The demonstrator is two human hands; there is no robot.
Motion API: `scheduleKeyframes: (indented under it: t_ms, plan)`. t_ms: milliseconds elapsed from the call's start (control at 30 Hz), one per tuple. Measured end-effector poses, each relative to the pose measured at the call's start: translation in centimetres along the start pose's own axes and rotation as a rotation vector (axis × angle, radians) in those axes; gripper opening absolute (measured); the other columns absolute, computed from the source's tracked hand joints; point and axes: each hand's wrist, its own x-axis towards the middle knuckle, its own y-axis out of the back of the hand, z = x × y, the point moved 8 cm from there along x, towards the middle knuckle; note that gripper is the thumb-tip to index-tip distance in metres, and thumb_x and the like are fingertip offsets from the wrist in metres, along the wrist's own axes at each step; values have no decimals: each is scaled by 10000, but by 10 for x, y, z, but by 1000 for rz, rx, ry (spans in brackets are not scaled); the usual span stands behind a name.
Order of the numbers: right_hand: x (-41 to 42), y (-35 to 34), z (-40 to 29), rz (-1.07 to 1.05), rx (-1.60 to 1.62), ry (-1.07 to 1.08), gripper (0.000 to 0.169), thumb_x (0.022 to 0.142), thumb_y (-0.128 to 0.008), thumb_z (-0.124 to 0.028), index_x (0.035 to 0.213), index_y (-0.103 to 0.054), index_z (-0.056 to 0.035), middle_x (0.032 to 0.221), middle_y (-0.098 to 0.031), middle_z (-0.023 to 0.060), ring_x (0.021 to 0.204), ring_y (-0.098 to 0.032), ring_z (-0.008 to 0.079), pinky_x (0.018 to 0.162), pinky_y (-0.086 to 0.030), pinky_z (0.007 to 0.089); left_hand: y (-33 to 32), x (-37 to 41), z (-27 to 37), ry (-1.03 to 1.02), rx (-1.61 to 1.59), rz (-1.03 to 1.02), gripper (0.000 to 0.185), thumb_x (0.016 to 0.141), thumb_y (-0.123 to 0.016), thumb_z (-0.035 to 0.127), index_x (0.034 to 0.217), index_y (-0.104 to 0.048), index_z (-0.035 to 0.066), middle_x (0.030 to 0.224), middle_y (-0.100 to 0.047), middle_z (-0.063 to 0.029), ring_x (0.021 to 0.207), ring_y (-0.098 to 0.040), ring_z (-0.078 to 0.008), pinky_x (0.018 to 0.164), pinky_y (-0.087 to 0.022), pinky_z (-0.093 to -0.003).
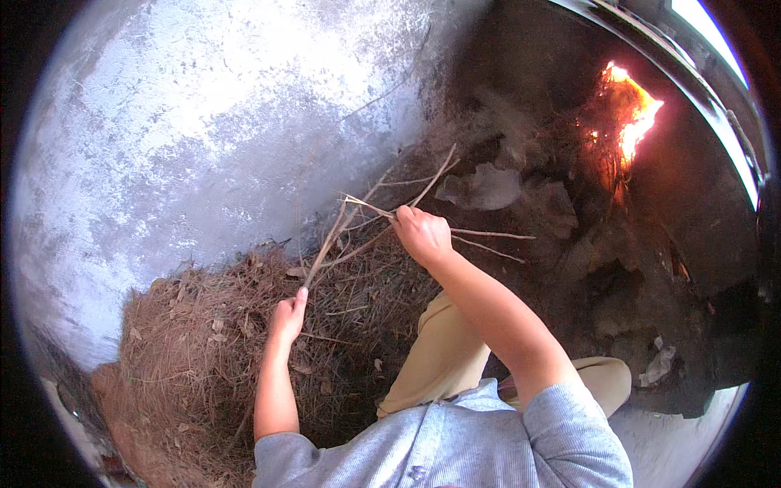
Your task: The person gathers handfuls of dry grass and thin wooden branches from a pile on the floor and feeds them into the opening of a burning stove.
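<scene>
Thin dry branches (pixel 330 241) with several forks stretch between my two hands. My left hand (pixel 289 316) is closed round their lower end, thumb along the wood. Farther up and to the right, my right hand (pixel 422 235) grips the branches where pale, splintered wood shows beside the fist. Twig ends stick out beyond the right hand, some upward and some to the right. Beneath both hands lies a heap of dry grass or needles and leaves (pixel 201 354). What the fingers' undersides touch is hidden.
Flames (pixel 634 125) burn at the upper right in a dark, sooty area. Crumpled sheet-like scraps (pixel 488 186) lie between the fire and my right hand. A pale, stained wall (pixel 201 140) rises at the left. My bent knees are close below the right hand.
</scene>
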Motion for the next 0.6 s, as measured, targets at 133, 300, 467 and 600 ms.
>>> scheduleKeyframes:
  t_ms: [133,300,467,600]
  plan:
    - [-7,6,9,21,28,97,259,825,-571,-314,749,-487,-81,645,-580,115,587,-594,314,479,-474,416,-16,6,-20,-1,-19,-33,725,862,-322,623,722,-558,-48,682,-582,-226,731,-587,-382,674,-422,-440]
    - [-9,-8,19,-220,222,-98,382,865,-488,-412,732,-543,-58,681,-597,160,668,-591,363,584,-466,479,-18,8,-24,-12,-41,-77,730,869,-290,626,681,-531,-36,619,-544,-182,652,-556,-326,644,-411,-426]
    - [-6,0,2,-140,319,-202,395,872,-481,-409,725,-550,-49,671,-598,171,668,-592,376,598,-466,476,-16,14,-21,-1,-98,-71,725,874,-241,637,569,-469,19,519,-452,-93,518,-469,-247,541,-360,-381]
    - [1,16,-10,17,157,-244,353,849,-539,-365,676,-534,-58,612,-595,145,603,-606,339,533,-482,436,-9,8,-1,55,35,-59,776,875,-206,628,725,-601,-23,701,-583,-235,750,-591,-378,701,-428,-452]
